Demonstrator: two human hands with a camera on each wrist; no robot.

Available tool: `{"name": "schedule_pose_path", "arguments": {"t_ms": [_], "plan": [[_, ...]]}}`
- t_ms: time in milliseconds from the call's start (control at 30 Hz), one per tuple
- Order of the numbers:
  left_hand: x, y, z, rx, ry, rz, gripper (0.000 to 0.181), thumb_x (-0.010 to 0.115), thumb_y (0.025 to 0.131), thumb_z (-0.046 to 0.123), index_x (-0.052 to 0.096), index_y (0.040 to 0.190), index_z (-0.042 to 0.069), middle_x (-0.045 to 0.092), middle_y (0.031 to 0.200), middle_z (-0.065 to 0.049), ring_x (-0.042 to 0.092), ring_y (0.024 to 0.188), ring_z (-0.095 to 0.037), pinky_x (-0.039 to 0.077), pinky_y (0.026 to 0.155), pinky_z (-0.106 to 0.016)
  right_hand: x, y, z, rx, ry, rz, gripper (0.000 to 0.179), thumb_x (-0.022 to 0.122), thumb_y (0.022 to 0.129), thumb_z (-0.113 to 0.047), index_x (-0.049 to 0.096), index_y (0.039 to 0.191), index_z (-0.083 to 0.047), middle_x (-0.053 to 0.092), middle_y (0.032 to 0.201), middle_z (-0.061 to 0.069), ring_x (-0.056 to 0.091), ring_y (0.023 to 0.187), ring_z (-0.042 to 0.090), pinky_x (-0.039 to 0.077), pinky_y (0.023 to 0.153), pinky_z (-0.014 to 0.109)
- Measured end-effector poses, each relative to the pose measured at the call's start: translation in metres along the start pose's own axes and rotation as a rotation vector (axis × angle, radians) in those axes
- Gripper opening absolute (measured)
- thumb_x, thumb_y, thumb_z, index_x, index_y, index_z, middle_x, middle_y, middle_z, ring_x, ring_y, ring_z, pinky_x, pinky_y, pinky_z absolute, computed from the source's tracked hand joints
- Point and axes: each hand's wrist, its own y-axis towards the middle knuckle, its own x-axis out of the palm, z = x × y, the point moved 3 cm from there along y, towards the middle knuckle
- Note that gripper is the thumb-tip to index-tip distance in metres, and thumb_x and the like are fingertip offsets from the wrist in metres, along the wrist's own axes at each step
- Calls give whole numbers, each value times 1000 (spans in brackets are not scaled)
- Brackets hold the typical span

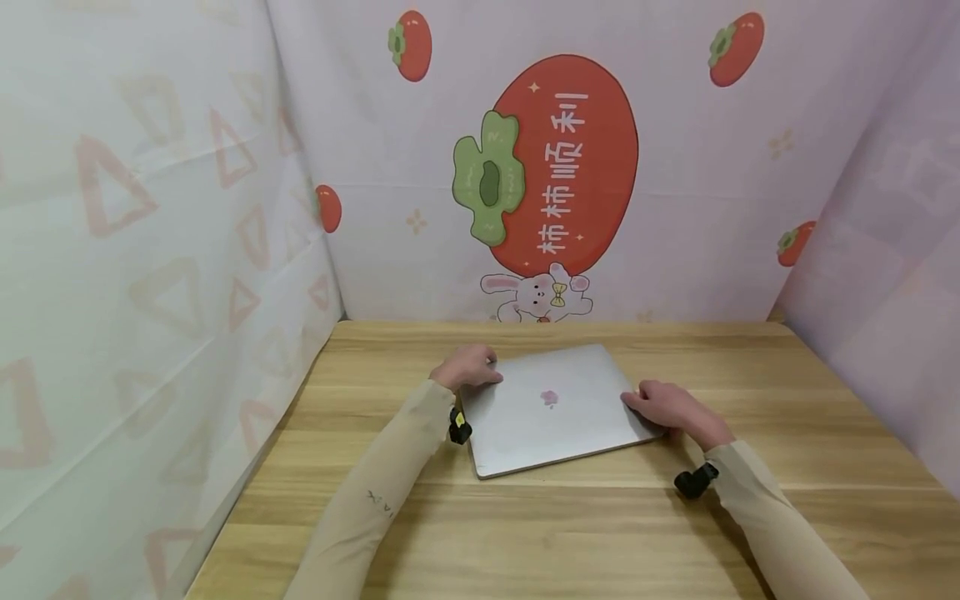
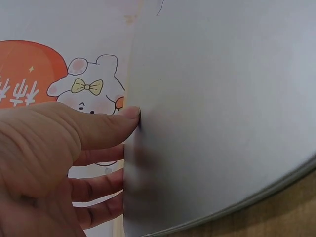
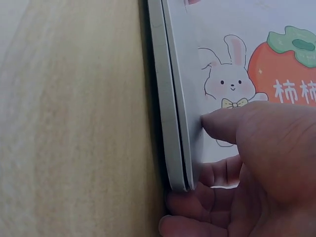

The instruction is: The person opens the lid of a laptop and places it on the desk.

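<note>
A closed silver laptop [image 1: 555,425] lies at a slant over the wooden table, with a small pinkish flower-like mark on its lid. My left hand [image 1: 471,367] grips its left edge; in the left wrist view the thumb [image 2: 111,129] presses on the lid and the other fingers pass behind the edge. On the opposite side my right hand [image 1: 667,404] holds the laptop near its front right corner. The right wrist view shows that thumb [image 3: 224,126] against the lid and fingers [image 3: 197,205] curled beneath the corner. The thin gap between lid and base shows there.
The wooden table [image 1: 570,533] extends around the laptop. Behind it hangs a cloth backdrop [image 1: 375,267] printed with persimmons and a rabbit, and patterned cloth [image 1: 172,275] closes off the left side. Small black cameras [image 1: 459,427] sit on both wrists.
</note>
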Motion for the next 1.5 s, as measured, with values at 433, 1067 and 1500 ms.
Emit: {"name": "schedule_pose_path", "arguments": {"t_ms": [433,1067,1500], "plan": [[1,10,-3,70,4,17,45,69,91,29,63,129,6,62,133,-10,56,95,-18,51,83,-30,4,-3,0,-15,26,6,42,49,100,-45,51,84,-7,49,66,5,52,51,18,49,43,31],[-4,17,3,114,98,30,34,65,93,35,70,116,10,68,107,-6,55,85,-18,47,75,-35,7,-15,-8,-33,-1,-36,43,49,100,-45,52,80,-8,55,66,7,56,49,18,50,45,32],[-6,19,2,84,73,-16,40,67,92,36,66,122,11,66,114,-4,56,86,-16,48,72,-29,10,-23,-14,-42,3,-77,40,54,99,-45,54,81,-8,57,66,6,57,46,18,51,44,32]]}}
